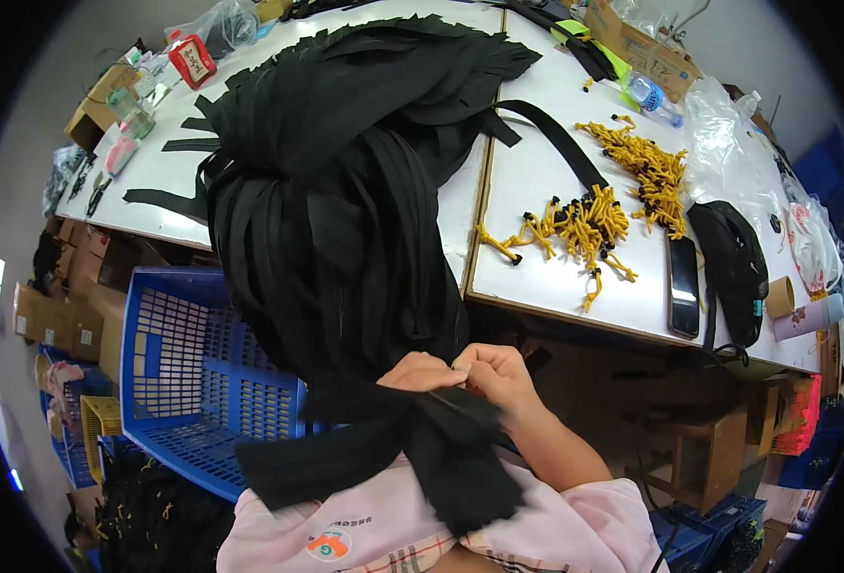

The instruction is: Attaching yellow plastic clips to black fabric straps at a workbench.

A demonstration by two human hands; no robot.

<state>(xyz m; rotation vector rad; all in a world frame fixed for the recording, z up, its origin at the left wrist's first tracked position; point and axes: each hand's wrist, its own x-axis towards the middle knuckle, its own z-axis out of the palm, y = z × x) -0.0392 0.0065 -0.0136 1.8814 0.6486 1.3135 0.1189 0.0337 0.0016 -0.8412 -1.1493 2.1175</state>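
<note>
Two hands meet just below the front edge of the white bench [537, 181], at the lower middle of the view. The right hand [498, 374] has its grip pressed together, pinching a single black strap [460, 406] between thumb and fingertips. The left hand [420, 372] lies right beside it, touching it, its fingers laid over the same dark material; most of that hand is hidden, so I cannot tell whether its grip is closed on anything. The strap belongs to a large heap of black straps [346, 162] that covers the middle of the bench and spills over its edge down to the hands, with loose ends fanning out over the person's pink top. To the left, below the bench, stands a blue plastic crate [183, 372]. On the bench to the right lie yellow cords with black ends [594, 224], a dark phone [684, 285] and a black bag [732, 267], all well apart from the hands.
</note>
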